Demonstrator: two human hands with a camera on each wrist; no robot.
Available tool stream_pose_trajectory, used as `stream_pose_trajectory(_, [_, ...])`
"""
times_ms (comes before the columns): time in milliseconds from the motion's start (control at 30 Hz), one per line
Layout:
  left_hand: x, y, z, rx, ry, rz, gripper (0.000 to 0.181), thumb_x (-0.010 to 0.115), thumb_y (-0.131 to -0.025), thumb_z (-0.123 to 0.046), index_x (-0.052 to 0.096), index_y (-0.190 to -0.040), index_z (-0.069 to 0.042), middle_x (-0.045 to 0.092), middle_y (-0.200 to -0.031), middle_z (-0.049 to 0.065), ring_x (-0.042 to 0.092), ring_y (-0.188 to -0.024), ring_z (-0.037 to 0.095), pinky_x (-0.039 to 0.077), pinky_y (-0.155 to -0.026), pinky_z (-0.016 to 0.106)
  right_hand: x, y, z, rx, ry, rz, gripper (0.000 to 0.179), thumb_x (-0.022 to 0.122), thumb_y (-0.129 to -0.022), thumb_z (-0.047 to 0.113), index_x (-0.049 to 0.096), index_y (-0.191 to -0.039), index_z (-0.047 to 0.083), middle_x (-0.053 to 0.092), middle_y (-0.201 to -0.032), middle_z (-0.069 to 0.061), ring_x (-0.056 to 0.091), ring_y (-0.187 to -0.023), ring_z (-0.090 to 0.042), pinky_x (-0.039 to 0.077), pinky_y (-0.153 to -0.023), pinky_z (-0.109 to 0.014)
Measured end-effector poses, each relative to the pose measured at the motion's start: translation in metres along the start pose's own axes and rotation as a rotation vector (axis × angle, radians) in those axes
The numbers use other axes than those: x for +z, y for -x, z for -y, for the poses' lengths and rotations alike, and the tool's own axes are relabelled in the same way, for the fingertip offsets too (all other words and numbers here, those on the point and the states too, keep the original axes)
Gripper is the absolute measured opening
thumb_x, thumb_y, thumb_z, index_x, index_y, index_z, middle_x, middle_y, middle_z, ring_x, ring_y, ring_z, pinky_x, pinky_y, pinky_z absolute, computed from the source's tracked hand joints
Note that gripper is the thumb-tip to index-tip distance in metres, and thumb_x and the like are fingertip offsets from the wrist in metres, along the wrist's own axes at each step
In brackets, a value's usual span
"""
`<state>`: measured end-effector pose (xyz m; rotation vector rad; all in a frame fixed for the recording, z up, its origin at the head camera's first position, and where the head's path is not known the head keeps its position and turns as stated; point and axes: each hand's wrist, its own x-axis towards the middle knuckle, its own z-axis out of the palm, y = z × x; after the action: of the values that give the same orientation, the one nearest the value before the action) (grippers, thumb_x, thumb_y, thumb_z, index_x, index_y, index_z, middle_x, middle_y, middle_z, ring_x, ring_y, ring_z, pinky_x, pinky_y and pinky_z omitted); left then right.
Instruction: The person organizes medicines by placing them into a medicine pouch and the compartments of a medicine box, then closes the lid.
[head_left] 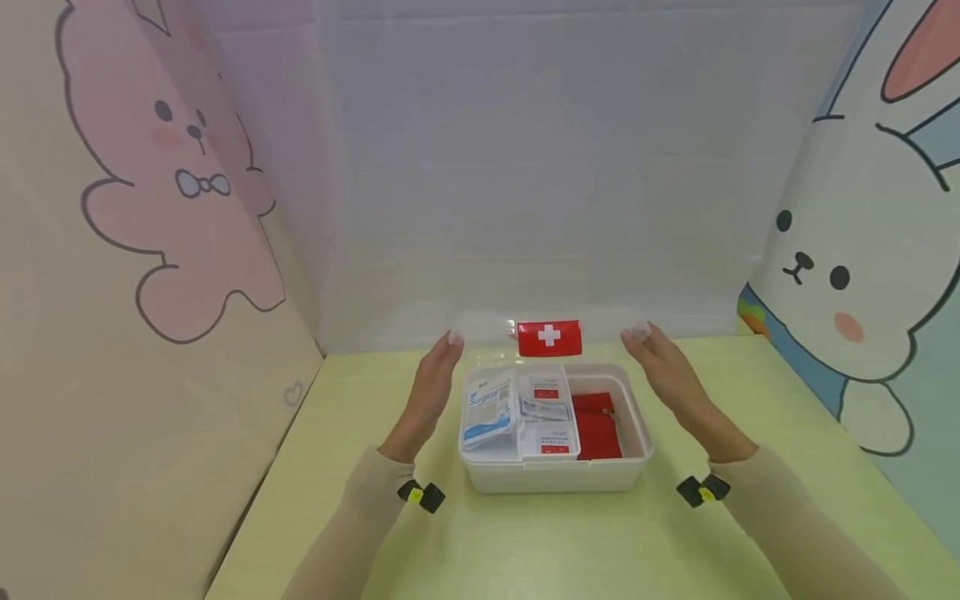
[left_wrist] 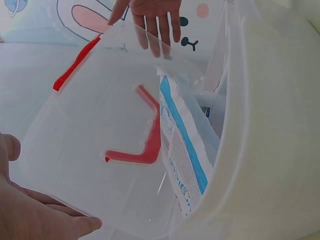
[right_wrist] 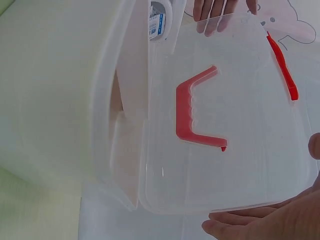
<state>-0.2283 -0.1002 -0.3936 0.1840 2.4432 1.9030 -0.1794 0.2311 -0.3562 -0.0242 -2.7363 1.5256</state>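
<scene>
A translucent plastic lid (left_wrist: pixel 75 130) spans the gap between my hands behind the first-aid box (head_left: pixel 555 477). It carries a red handle (right_wrist: pixel 184 112) and, along one edge, a red latch (right_wrist: pixel 284 70). In the head view a red piece with a white cross (head_left: pixel 550 338) shows above the box's back rim. My left hand (head_left: pixel 433 379) lies along one side of the lid, fingers fairly straight behind its edge and thumb apart. The right hand (head_left: pixel 670 375) mirrors it at the opposite side, its extended fingers at the edge in the right wrist view.
Inside the box are a blue-and-white packet marked Surgical (head_left: pixel 487 408), a white tray of small boxes (head_left: pixel 545 421) and a red zipped pouch (head_left: pixel 597 427). The box stands on a pale yellow-green table (head_left: pixel 540 542). A white sheet backs the table, with cartoon-printed walls either side.
</scene>
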Motion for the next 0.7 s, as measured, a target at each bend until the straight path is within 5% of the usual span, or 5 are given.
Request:
stream_pose_trajectory(200, [0.002,0.013,0.006,0.014,0.002,0.015,0.078,0.039,-0.098,-0.06,0.02,-0.157,-0.013,0.021,-0.164,0.007,0.018,-0.152,0.031,0.016,-0.121,0.054,0.004,0.011,-0.005,-0.022,0.052,-0.012,0.084,0.038,-0.1,0.058,0.005,-0.158,0.008,0.025,-0.158,-0.026,0.027,-0.143,-0.049,0.028,-0.109,-0.069])
stream_pose_trajectory(433, [0.007,0.026,0.011,0.097,0.048,0.078,0.077,0.042,-0.097,-0.062,0.019,-0.158,-0.021,0.04,-0.155,0.008,0.037,-0.144,0.032,0.027,-0.116,0.059,0.008,0.021,-0.016,-0.112,0.105,-0.045,0.077,0.044,-0.102,0.048,0.009,-0.158,0.01,0.025,-0.16,-0.024,0.028,-0.143,-0.05,0.028,-0.108,-0.07])
stream_pose_trajectory(700, [0.01,0.039,0.014,0.115,0.049,0.102,0.062,0.046,-0.098,-0.056,0.031,-0.151,-0.027,0.05,-0.145,0.004,0.042,-0.142,0.028,0.033,-0.114,0.057,0.014,0.031,-0.029,-0.149,0.1,-0.043,0.072,0.047,-0.102,0.04,0.012,-0.157,0.01,0.031,-0.156,-0.024,0.028,-0.142,-0.053,0.033,-0.102,-0.072])
